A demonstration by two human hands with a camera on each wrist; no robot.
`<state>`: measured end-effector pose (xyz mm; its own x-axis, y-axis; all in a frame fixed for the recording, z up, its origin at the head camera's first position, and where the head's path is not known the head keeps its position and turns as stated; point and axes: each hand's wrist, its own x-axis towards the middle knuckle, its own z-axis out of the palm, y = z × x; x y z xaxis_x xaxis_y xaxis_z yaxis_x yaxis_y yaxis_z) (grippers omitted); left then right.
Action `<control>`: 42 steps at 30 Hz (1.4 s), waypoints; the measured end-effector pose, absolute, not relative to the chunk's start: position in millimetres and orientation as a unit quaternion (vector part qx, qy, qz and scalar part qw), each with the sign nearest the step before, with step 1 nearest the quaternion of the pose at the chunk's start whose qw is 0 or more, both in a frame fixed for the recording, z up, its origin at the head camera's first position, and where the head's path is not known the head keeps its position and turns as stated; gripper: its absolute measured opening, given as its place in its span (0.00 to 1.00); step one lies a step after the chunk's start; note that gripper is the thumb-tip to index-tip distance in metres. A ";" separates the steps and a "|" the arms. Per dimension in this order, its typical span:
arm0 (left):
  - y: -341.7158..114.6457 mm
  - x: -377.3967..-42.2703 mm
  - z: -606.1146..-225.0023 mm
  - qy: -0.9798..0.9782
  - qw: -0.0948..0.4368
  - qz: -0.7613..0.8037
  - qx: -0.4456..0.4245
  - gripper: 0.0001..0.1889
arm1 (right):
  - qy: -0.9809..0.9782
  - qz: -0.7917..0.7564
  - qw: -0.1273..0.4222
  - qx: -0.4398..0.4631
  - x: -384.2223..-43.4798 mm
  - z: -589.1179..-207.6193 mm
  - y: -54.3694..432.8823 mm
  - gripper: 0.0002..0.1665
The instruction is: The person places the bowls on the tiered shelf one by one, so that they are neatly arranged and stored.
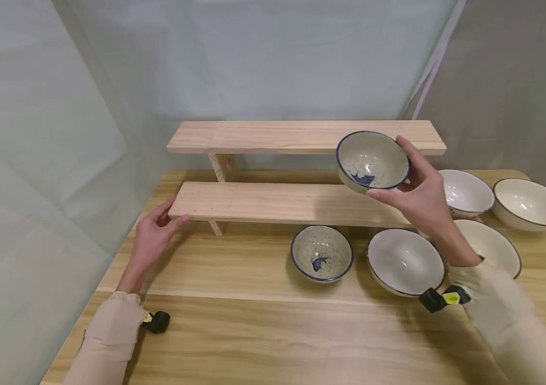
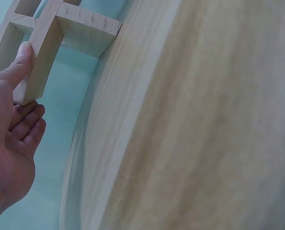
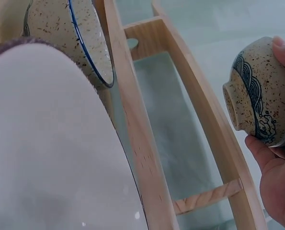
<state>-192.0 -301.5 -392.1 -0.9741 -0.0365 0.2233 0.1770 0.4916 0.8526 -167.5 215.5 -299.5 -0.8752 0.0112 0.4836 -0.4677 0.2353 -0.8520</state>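
Observation:
My right hand point(image 1: 424, 195) holds a small speckled bowl point(image 1: 374, 160) with a blue rim and a blue fish inside. The bowl is tilted toward the head camera, over the right part of a two-tier wooden shelf point(image 1: 273, 200). Blue wave patterns and the foot ring of this bowl point(image 3: 264, 91) show in the right wrist view. At the shelf's left side, my left hand point(image 1: 151, 235) grips the end of the lower board, thumb at its front edge. A matching fish bowl point(image 1: 322, 254) sits upright on the table in front of the shelf.
Right of the fish bowl stands a white dark-rimmed bowl point(image 1: 405, 262). Behind my right wrist are a cream bowl point(image 1: 489, 243), a white bowl point(image 1: 465, 192) and a larger cream bowl point(image 1: 532, 203). The upper board point(image 1: 273, 135) runs along the back, before a pale curtain point(image 1: 278, 59).

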 end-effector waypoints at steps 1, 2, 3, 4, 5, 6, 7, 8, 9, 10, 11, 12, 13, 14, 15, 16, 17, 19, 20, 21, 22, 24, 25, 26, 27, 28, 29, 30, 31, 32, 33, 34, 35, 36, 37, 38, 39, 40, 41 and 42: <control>-301.6 -192.1 -392.1 -0.857 0.106 -0.503 -0.041 0.40 | -0.758 0.603 0.199 0.152 -168.6 -299.3 214.2 0.59; -301.7 -192.0 -392.1 -0.857 0.105 -0.503 -0.041 0.40 | -0.757 0.604 0.198 0.153 -169.7 -299.0 212.8 0.59; -301.8 -192.1 -392.1 -0.857 0.104 -0.503 -0.041 0.40 | -0.757 0.604 0.198 0.154 -170.7 -298.7 211.3 0.59; -301.9 -192.1 -392.1 -0.858 0.104 -0.502 -0.041 0.40 | -0.757 0.603 0.197 0.155 -171.6 -298.4 210.1 0.59; -301.9 -192.1 -392.1 -0.858 0.103 -0.502 -0.041 0.40 | -0.758 0.602 0.197 0.156 -172.3 -298.1 208.8 0.59; -302.0 -192.2 -392.2 -0.859 0.103 -0.501 -0.040 0.40 | -0.760 0.600 0.197 0.157 -173.1 -297.8 207.6 0.59; -302.0 -192.3 -392.3 -0.859 0.103 -0.500 -0.040 0.40 | -0.761 0.598 0.195 0.158 -173.7 -297.4 206.4 0.59; -302.0 -192.4 -392.3 -0.860 0.104 -0.499 -0.040 0.40 | -0.760 0.600 0.193 0.158 -174.2 -297.0 205.0 0.59; -302.0 -192.5 -392.4 -0.860 0.104 -0.498 -0.040 0.40 | -0.758 0.603 0.191 0.159 -175.0 -297.0 203.9 0.59; -302.0 -192.5 -392.4 -0.860 0.105 -0.498 -0.040 0.40 | -0.758 0.604 0.189 0.159 -175.7 -296.8 202.9 0.59; -301.9 -192.5 -392.5 -0.860 0.105 -0.498 -0.040 0.40 | -0.757 0.605 0.187 0.160 -176.3 -296.6 201.9 0.59; -301.9 -192.5 -392.5 -0.860 0.104 -0.499 -0.040 0.40 | -0.757 0.606 0.185 0.160 -177.1 -296.6 201.1 0.59; -301.9 -192.5 -392.4 -0.859 0.104 -0.499 -0.040 0.40 | -0.757 0.606 0.183 0.160 -177.8 -296.3 200.1 0.60; -301.8 -192.5 -392.4 -0.859 0.104 -0.500 -0.040 0.40 | -0.758 0.606 0.182 0.160 -178.5 -296.1 199.2 0.60; -301.8 -192.6 -392.4 -0.859 0.104 -0.500 -0.040 0.40 | -0.759 0.604 0.182 0.160 -179.1 -295.9 198.5 0.60; -301.8 -192.6 -392.4 -0.859 0.104 -0.500 -0.040 0.40 | -0.762 0.600 0.182 0.160 -179.4 -295.6 197.6 0.60; -301.9 -192.6 -392.3 -0.859 0.105 -0.500 -0.041 0.40 | -0.764 0.599 0.182 0.159 -179.8 -295.6 196.8 0.60; -302.1 -192.5 -392.1 -0.859 0.103 -0.499 -0.040 0.40 | -0.763 0.600 0.181 0.159 -181.2 -295.9 194.9 0.60; -302.2 -192.5 -392.1 -0.860 0.103 -0.499 -0.040 0.40 | -0.761 0.602 0.180 0.160 -182.0 -296.2 194.0 0.60; -302.2 -192.5 -392.1 -0.860 0.102 -0.499 -0.039 0.40 | -0.760 0.604 0.178 0.160 -182.7 -296.6 193.1 0.60; -302.2 -192.4 -392.0 -0.861 0.103 -0.497 -0.038 0.40 | -0.758 0.606 0.177 0.161 -183.7 -296.8 192.2 0.60; -302.0 -192.4 -392.0 -0.861 0.103 -0.496 -0.037 0.40 | -0.758 0.605 0.177 0.164 -185.4 -297.1 190.7 0.60; -301.8 -192.5 -392.1 -0.862 0.104 -0.495 -0.037 0.40 | -0.759 0.604 0.177 0.165 -186.0 -297.0 189.9 0.60; -301.7 -192.7 -392.4 -0.862 0.106 -0.495 -0.037 0.40 | -0.759 0.605 0.176 0.166 -186.7 -296.9 189.1 0.60; -301.6 -192.8 -392.5 -0.862 0.106 -0.494 -0.038 0.40 | -0.758 0.605 0.177 0.168 -187.4 -296.7 188.2 0.60; -301.8 -192.8 -392.6 -0.862 0.106 -0.495 -0.038 0.40 | -0.758 0.605 0.177 0.169 -188.3 -296.5 187.2 0.60; -301.9 -192.7 -392.8 -0.861 0.106 -0.496 -0.038 0.40 | -0.757 0.605 0.177 0.170 -188.9 -296.2 186.0 0.60; -302.1 -192.7 -393.0 -0.861 0.104 -0.497 -0.038 0.40 | -0.755 0.609 0.175 0.170 -189.7 -295.7 184.7 0.60; -302.2 -192.6 -393.2 -0.860 0.103 -0.498 -0.038 0.40 | -0.753 0.611 0.174 0.170 -190.4 -295.3 183.4 0.59; -302.4 -192.5 -393.1 -0.860 0.102 -0.499 -0.038 0.40 | -0.752 0.613 0.173 0.170 -191.2 -294.9 182.2 0.59; -302.5 -192.4 -393.1 -0.860 0.102 -0.499 -0.039 0.40 | -0.751 0.614 0.171 0.170 -192.0 -294.5 181.0 0.59; -302.7 -192.4 -393.3 -0.860 0.102 -0.499 -0.038 0.40 | -0.751 0.616 0.170 0.170 -192.7 -294.1 179.9 0.59; -302.7 -192.5 -393.2 -0.860 0.102 -0.499 -0.039 0.40 | -0.750 0.617 0.169 0.170 -193.2 -293.5 178.8 0.59; -302.8 -192.5 -393.2 -0.860 0.102 -0.498 -0.039 0.40 | -0.749 0.618 0.167 0.170 -194.0 -293.2 177.9 0.59; -302.8 -192.6 -393.1 -0.860 0.102 -0.499 -0.039 0.40 | -0.750 0.618 0.166 0.170 -194.8 -293.0 177.1 0.59; -302.9 -192.7 -393.2 -0.860 0.103 -0.498 -0.039 0.40 | -0.750 0.618 0.165 0.170 -195.6 -292.8 176.4 0.59; -302.9 -192.8 -393.3 -0.860 0.103 -0.498 -0.039 0.40 | -0.750 0.618 0.164 0.172 -196.5 -292.7 175.7 0.59; -302.9 -192.9 -393.3 -0.860 0.103 -0.499 -0.039 0.40 | -0.750 0.617 0.164 0.173 -197.4 -292.7 174.9 0.60; -302.8 -193.0 -393.4 -0.860 0.103 -0.499 -0.039 0.40 | -0.751 0.616 0.165 0.174 -198.2 -292.7 174.3 0.60; -302.8 -193.0 -393.6 -0.859 0.104 -0.499 -0.039 0.40 | -0.750 0.616 0.165 0.176 -199.1 -292.6 173.5 0.60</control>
<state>-193.0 -302.8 -393.6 -0.9755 -0.0367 0.2169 0.1701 0.4988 0.8499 -199.1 173.5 -292.6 -0.8835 -0.0600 0.4646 -0.4674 0.1785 -0.8658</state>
